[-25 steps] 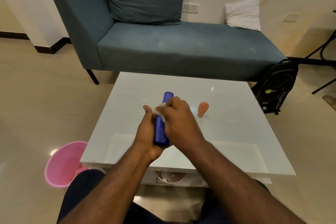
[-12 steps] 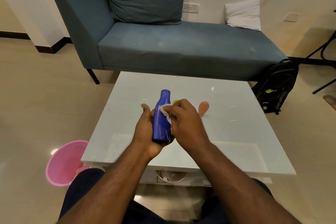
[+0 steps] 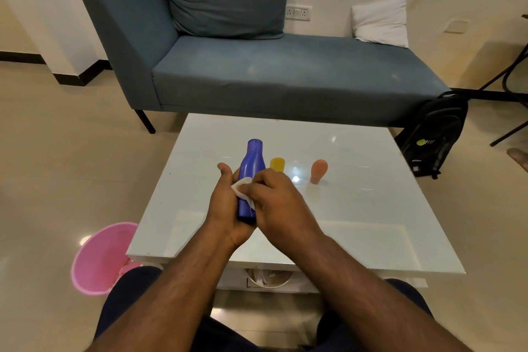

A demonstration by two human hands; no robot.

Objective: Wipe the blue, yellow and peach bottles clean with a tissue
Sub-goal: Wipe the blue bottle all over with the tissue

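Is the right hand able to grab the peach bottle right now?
Probably not yet. The right hand is pinching the tissue against the blue bottle. The peach bottle stands on the table with nothing blocking it, so a freed hand likely could.

Readable markings: almost none

We find only one mark, a yellow-green logo with a few pale letters on the black backpack (image 3: 433, 134) beside the sofa; the letters are too blurred for us to read, perhaps beginning with a "P". We can make out no label on the bottles.
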